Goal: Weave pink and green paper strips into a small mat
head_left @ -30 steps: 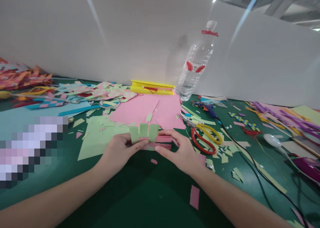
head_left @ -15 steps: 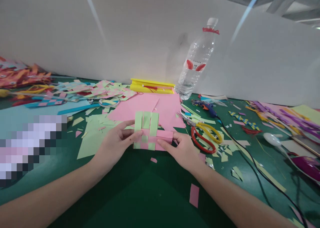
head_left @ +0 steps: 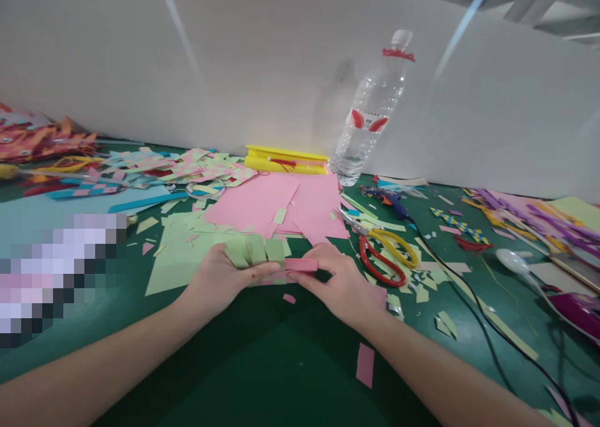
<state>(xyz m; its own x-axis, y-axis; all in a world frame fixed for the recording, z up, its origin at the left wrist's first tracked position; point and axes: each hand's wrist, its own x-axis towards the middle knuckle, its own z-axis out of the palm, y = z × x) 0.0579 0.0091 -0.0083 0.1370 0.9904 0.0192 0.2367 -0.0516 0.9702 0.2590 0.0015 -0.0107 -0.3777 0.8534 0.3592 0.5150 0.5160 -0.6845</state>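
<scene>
Between my hands is a woven paper piece (head_left: 255, 251) of green and pink strips, held just over the table. My left hand (head_left: 227, 274) grips its left side, thumb across the front and the other fingers behind the green strips. At the right end, my right hand (head_left: 335, 277) pinches the pink strip (head_left: 301, 265) between thumb and fingers. The green strips stand up and lean back from me, and the fingers behind them are hidden. Beyond the hands lie a green sheet (head_left: 175, 252) and pink sheets (head_left: 253, 202).
Scissors (head_left: 384, 252) with red and yellow handles lie right of my hands, near a dark blue glue gun (head_left: 389, 200) with a black cord. A plastic bottle (head_left: 368, 117) leans at the wall. Far right is a purple-handled tool (head_left: 574, 311). Paper scraps (head_left: 365, 364) litter the green table.
The woven piece first tilts up, showing its green and pink front, then tips back flatter. Both hands keep hold, and the left hand now sits slightly more to the left.
</scene>
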